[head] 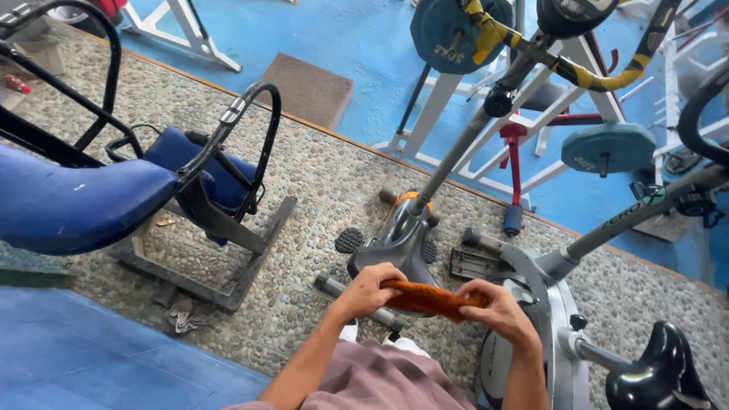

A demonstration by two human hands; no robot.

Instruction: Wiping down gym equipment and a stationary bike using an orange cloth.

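An orange cloth (425, 298), rolled into a long twist, is held level in front of the person's lap, above the pebbled floor (319, 175). One end is grasped by the left hand (370, 290), the other by the right hand (497, 307), both clenched around it. Directly beyond the cloth a grey exercise bike (406, 235) is observed, a second bike with a black saddle (659, 372) at right. A blue padded bench (76, 201) is noted at left
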